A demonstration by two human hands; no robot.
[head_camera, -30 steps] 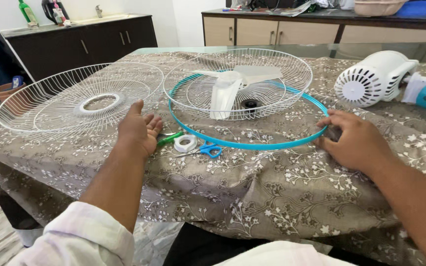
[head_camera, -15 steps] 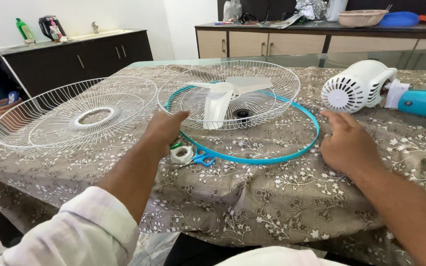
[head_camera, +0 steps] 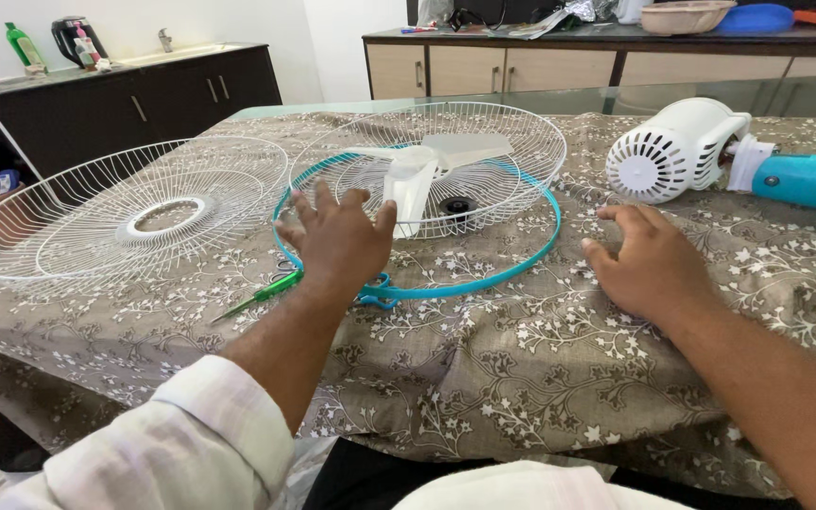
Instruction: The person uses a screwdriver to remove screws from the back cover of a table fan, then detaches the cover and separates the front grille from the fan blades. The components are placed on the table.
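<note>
My left hand [head_camera: 337, 241] hovers spread and released, fingers splayed, over the near-left arc of the blue ring [head_camera: 484, 283], which lies flat on the cloth-covered worktop [head_camera: 521, 378]; I cannot tell whether my fingertips touch it. My right hand [head_camera: 649, 260] rests open and flat on the cloth at about 3 o'clock from the ring, just outside it, holding nothing. Inside the ring sits one white wire fan guard [head_camera: 521, 142], dished like a bowl, and in it lies one white fan blade [head_camera: 422, 170] beside a dark hub. A second wire guard [head_camera: 96, 217], holding nothing, lies at 9 o'clock. I count two guards, one ring, one blade, one white motor housing [head_camera: 677, 151] at 2 o'clock, one green screwdriver [head_camera: 262, 293] and blue scissors [head_camera: 375, 293] by my left wrist.
</note>
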